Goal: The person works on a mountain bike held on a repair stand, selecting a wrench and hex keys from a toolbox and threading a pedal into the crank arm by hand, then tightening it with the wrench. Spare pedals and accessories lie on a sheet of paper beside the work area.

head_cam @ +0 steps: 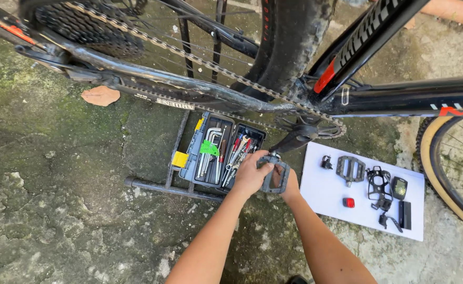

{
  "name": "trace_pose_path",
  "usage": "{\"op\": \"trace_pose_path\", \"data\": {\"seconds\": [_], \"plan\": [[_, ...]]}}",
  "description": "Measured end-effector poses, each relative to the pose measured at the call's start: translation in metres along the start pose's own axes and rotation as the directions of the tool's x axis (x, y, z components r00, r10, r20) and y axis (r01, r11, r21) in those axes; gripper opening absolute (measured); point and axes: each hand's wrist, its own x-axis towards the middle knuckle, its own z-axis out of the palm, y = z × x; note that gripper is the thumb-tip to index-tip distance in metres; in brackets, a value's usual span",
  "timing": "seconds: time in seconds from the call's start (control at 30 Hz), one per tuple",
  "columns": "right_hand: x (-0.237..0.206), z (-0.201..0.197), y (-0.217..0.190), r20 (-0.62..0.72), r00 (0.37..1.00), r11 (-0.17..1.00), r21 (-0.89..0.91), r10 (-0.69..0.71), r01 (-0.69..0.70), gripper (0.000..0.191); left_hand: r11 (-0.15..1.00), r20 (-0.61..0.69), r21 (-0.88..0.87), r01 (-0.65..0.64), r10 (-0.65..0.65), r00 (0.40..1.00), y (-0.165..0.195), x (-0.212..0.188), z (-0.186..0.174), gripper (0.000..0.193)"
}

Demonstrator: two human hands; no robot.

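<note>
A black bicycle stands above me, its chain (200, 59) running from the rear cassette to the chainring. The black crank arm (295, 140) points down and left, and a grey flat pedal (271, 173) sits at its end. My left hand (251, 175) grips the pedal's left side, thumb across its top edge. My right hand (290, 181) holds the pedal from behind on the right, mostly hidden by it.
An open grey toolbox (188, 156) with hex keys and screwdrivers lies left of my hands, beside a black stand bar (171, 189). A white sheet (326, 197) on the right carries a second pedal (350, 169), a bottle cage (379, 184), a red light (349, 202). Front wheel (441, 173) far right.
</note>
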Motion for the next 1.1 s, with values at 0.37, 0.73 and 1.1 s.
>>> {"op": "trace_pose_path", "data": {"seconds": [0.37,0.73,1.1], "plan": [[-0.013,-0.045,-0.029,0.095,0.966,0.967,-0.106,0.242,-0.232,0.027,0.998,0.007,-0.062,0.018,-0.017,1.0,0.001,-0.003,0.005,0.047],[-0.042,-0.105,-0.016,-0.001,0.996,0.895,-0.439,-0.086,0.077,0.02,0.994,-0.027,-0.105,0.027,-0.03,0.999,-0.004,0.001,0.01,0.067],[0.001,-0.196,-0.179,0.301,0.952,0.395,-0.881,0.047,0.259,0.021,0.979,-0.203,0.161,-0.127,0.159,0.966,0.014,-0.01,0.003,0.056]]}}
